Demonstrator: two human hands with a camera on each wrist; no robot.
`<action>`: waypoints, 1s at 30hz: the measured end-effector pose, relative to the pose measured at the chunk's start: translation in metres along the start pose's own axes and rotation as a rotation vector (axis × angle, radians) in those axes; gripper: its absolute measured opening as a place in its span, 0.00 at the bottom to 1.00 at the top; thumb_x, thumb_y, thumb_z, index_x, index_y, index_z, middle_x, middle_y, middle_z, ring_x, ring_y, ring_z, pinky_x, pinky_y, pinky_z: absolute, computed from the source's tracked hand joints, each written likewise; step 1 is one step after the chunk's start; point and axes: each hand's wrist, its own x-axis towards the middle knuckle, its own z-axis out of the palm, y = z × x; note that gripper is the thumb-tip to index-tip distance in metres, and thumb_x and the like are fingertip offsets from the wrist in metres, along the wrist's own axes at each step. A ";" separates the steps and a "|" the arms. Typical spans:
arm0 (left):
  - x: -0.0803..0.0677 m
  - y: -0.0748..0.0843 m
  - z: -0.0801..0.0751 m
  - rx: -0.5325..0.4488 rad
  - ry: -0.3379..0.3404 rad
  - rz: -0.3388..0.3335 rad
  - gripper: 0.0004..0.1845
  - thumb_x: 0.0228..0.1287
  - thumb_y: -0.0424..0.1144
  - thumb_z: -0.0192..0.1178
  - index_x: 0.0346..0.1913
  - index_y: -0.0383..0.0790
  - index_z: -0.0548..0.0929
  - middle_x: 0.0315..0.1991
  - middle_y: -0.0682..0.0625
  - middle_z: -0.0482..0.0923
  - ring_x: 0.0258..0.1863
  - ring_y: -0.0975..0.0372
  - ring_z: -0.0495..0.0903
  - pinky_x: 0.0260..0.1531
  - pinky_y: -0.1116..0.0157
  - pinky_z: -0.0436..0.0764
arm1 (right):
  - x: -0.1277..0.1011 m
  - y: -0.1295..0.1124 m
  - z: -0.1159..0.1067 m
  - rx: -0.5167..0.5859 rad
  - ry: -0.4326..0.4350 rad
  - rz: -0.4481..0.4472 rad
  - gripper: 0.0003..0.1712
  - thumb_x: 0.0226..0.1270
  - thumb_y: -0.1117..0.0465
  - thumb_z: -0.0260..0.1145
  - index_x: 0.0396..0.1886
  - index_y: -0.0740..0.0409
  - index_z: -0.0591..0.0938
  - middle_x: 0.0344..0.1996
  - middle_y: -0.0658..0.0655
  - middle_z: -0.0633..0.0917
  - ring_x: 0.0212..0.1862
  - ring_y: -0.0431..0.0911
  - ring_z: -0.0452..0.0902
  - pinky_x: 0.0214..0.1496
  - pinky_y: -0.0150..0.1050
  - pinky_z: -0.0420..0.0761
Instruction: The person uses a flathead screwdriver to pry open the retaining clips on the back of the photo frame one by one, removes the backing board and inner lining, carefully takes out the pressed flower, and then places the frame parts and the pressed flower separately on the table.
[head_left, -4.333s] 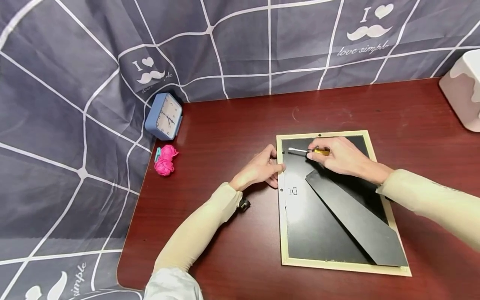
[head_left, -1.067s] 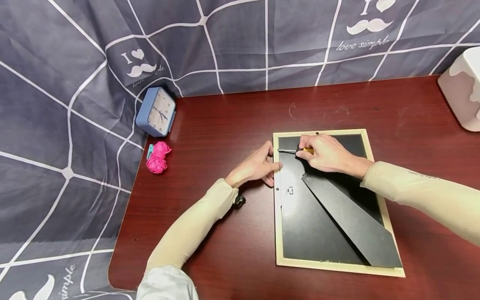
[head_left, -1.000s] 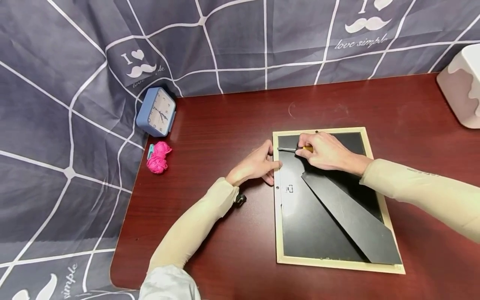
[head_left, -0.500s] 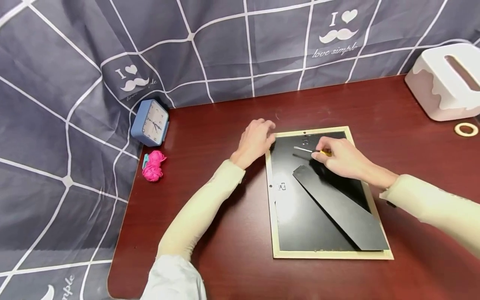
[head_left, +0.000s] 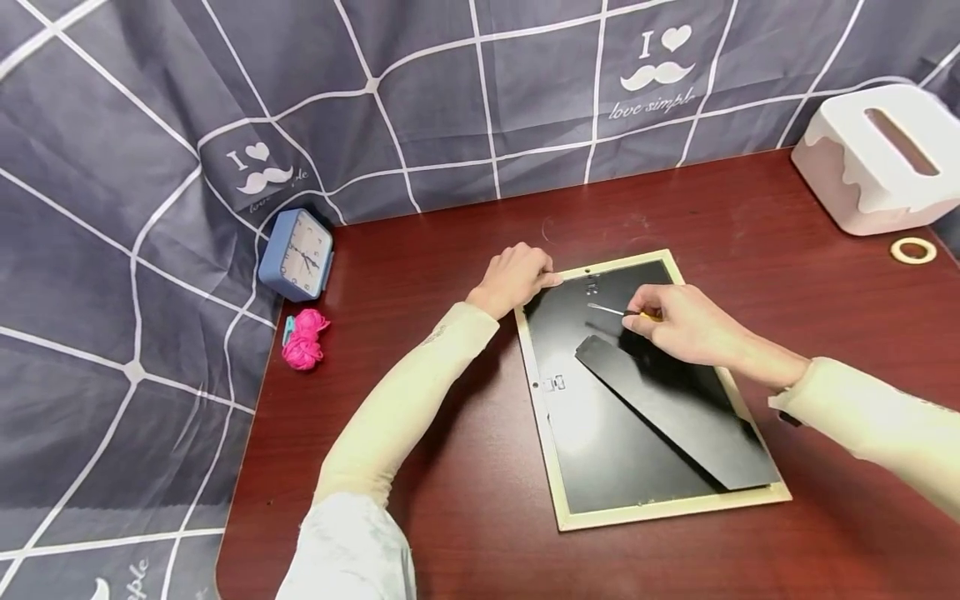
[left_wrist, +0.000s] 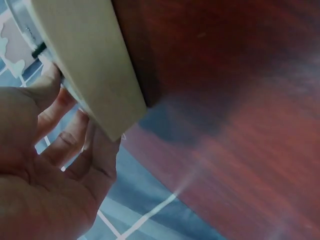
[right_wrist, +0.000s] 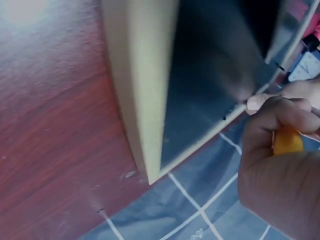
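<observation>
One screwdriver (head_left: pixel 630 313), I saw from afar, hung above the frame (head_left: pixel 551 454); the right hand (head_left: pixel 697 325) pinched it. The left hand (head_left: pixel 513 279) gripped the frame.

Frame (head_left: pixel 675 508) was pale cream-yellow around a glossy black backing (head_left: pixel 600 458); its stand (head_left: pixel 678 417) was matt charcoal. Screwdriver (head_left: pixel 632 314) showed a silver shaft and a black-and-yellow handle. Counter (head_left: pixel 420 267) was reddish brown, dark-streaked like wood grain. Cloth (head_left: pixel 427 100) was slate grey, gridded in white, printed with white hearts, moustaches and lettering. Clock (head_left: pixel 297 254) was blue with a whitish dial; yarn (head_left: pixel 305 339) hot pink; clip (head_left: pixel 288 331) turquoise. Box (head_left: pixel 840 179) had white drips over dusty pink. Ring (head_left: pixel 896 251) was pale yellow. Both sleeves (head_left: pixel 408 400) were cream.
</observation>
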 end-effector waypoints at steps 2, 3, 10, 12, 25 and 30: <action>-0.004 -0.009 0.006 -0.014 0.012 0.013 0.14 0.76 0.61 0.66 0.39 0.58 0.93 0.34 0.58 0.87 0.37 0.58 0.84 0.36 0.54 0.85 | -0.001 -0.004 0.000 0.000 -0.007 0.006 0.05 0.77 0.59 0.69 0.42 0.56 0.86 0.23 0.49 0.79 0.28 0.43 0.72 0.35 0.36 0.71; -0.011 -0.008 0.004 -0.019 0.012 0.016 0.14 0.76 0.60 0.67 0.40 0.57 0.94 0.35 0.58 0.88 0.37 0.58 0.84 0.37 0.55 0.85 | -0.002 -0.006 -0.001 0.001 -0.010 0.009 0.05 0.77 0.59 0.69 0.42 0.56 0.85 0.23 0.49 0.79 0.28 0.43 0.72 0.35 0.36 0.71; -0.076 0.013 -0.026 -0.065 -0.011 0.042 0.12 0.79 0.51 0.66 0.48 0.50 0.95 0.36 0.54 0.91 0.36 0.59 0.82 0.38 0.60 0.83 | -0.007 -0.021 0.002 0.002 -0.019 0.036 0.07 0.77 0.57 0.69 0.43 0.56 0.85 0.23 0.48 0.79 0.30 0.43 0.73 0.38 0.38 0.72; -0.086 0.013 -0.025 -0.102 -0.024 0.040 0.12 0.79 0.50 0.66 0.49 0.49 0.95 0.35 0.55 0.91 0.35 0.60 0.83 0.39 0.61 0.83 | -0.008 -0.024 0.005 0.007 -0.017 0.033 0.07 0.78 0.57 0.69 0.43 0.56 0.85 0.23 0.48 0.80 0.30 0.43 0.73 0.38 0.38 0.71; -0.154 0.026 -0.005 -0.448 -0.144 -0.171 0.25 0.78 0.40 0.65 0.72 0.37 0.81 0.34 0.46 0.90 0.23 0.63 0.88 0.26 0.66 0.89 | -0.002 -0.043 0.046 0.054 -0.052 0.046 0.07 0.78 0.58 0.67 0.44 0.56 0.85 0.23 0.49 0.82 0.30 0.43 0.77 0.39 0.39 0.74; -0.174 0.042 0.006 -0.658 -0.139 -0.279 0.31 0.76 0.34 0.64 0.79 0.35 0.72 0.29 0.44 0.86 0.17 0.60 0.88 0.20 0.62 0.91 | 0.001 -0.044 0.066 0.054 -0.059 0.018 0.05 0.75 0.60 0.68 0.41 0.57 0.85 0.23 0.50 0.77 0.30 0.45 0.73 0.36 0.39 0.72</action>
